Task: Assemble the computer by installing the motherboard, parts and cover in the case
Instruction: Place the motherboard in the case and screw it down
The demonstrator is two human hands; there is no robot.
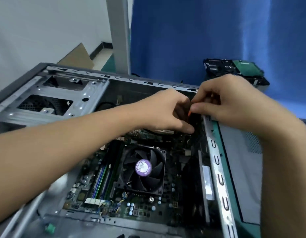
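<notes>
Working at two o'clock in the case (114, 77), we pinch a small orange-tipped part (189, 114) in narrowed right hand (229, 103) fingers. Our left hand (166, 112) curls beside it, grip unclear. The motherboard (145, 210) sits at six. Next likely needs careful alignment.

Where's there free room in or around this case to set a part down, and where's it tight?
Free: the dark strip between the drive cage and the left hand, and the grey panel outside the case's right rim. Tight: the far right corner where it meets the right hand, and the motherboard around the fan.
</notes>
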